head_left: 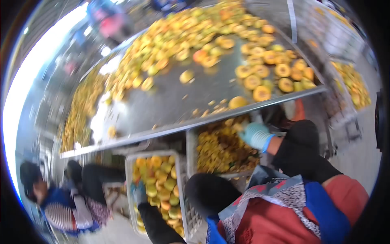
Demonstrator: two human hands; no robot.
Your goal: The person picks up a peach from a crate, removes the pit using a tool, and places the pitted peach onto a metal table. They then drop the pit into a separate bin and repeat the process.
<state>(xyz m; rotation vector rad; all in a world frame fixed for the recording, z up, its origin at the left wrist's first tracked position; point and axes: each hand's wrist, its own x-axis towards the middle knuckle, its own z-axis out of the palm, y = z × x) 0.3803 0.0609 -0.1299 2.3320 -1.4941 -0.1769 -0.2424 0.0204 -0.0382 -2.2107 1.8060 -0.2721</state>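
My right hand (256,136), in a pale green glove with a blue cuff, reaches over a crate (192,152) of yellow and brown fruit scraps (221,148). Its fingers point left, close to a small yellow piece. My left hand (139,192), in a blue-green glove, is at the left side of a white crate (152,154) filled with yellow peaches (160,183). Blur hides the fingertips of that hand, so I cannot tell whether it holds a peach.
Above both crates stands a metal table (170,93) with a raised front edge. Halved peaches (262,71) lie cut side up at its right, and a large heap (183,32) covers its back. Another person (67,209) sits at the left. More fruit (353,83) stands at the far right.
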